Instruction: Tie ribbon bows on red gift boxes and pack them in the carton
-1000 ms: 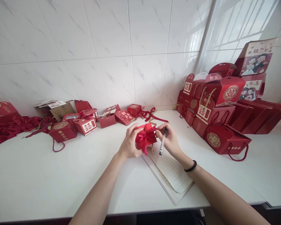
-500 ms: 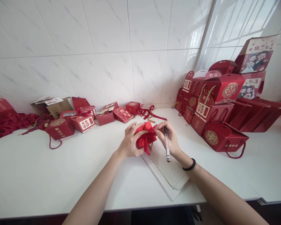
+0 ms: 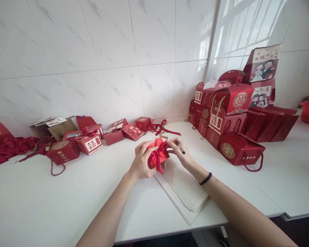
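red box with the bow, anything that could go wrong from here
The pen in the right hand might snag or mark the bow, since that hand's fingertips are at the bow's edge; whether it is capped is hard to tell.
The left hand wraps around the red box, so squeezing could dent its sides.
The stacked boxes on the right, piled several high, might topple if an arm bumped them.

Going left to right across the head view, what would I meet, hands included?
Brown cardboard, white-fronted red box, left hand, ribbon-tied red package, right hand, black wristband, front box of the right-hand stack.
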A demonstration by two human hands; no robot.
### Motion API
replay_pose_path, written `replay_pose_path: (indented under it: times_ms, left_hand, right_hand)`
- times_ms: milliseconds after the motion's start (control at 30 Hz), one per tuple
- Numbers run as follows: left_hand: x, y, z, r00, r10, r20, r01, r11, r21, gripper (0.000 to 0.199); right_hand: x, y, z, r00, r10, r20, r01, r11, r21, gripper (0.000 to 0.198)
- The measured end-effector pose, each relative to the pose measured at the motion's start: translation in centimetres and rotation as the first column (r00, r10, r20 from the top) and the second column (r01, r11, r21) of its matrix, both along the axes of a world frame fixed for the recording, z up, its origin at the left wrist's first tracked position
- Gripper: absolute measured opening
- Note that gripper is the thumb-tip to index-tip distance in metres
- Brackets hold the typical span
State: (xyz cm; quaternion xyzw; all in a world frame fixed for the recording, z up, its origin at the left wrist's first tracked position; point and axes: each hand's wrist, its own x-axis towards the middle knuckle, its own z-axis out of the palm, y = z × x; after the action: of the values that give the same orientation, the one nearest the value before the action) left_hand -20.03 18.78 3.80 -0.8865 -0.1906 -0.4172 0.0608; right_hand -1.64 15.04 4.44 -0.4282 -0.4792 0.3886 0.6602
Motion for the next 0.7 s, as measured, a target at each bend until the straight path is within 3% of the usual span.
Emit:
replay_pose_path:
  times_ms: [133, 333, 533, 700]
  left_hand:
    - [0.1, 0.1, -0.1, 1.0, -0.011, 0.007, 0.011, 1.0, -0.002, 0.057]
    - [-0.2, 0.6, -0.4, 0.998, 0.003, 0.057, -0.001, 0.999, -0.035, 0.053]
    - [-0.2, 0.7, -0.6, 0.997, 0.01, 0.073, -0.008, 1.0, -0.023, 0.054]
    - [0.0, 1.7, -1.3, 0.975, 0.051, 0.215, -0.052, 0.999, 0.001, 0.065]
  right_hand:
    - [-0.1, -0.4, 0.4, 0.991, 0.053, -0.125, -0.049, 0.998, 0.038, 0.036]
    - [-0.3, -0.3, 0.0, 0.992, 0.053, -0.114, -0.047, 0.997, 0.056, 0.032]
    - [-0.7, 0.6, -1.5, 0.992, -0.029, -0.121, 0.033, 0.999, 0.025, 0.03]
    - [-0.8, 0.9, -2.1, 0.989, -0.08, -0.128, 0.076, 0.996, -0.037, 0.03]
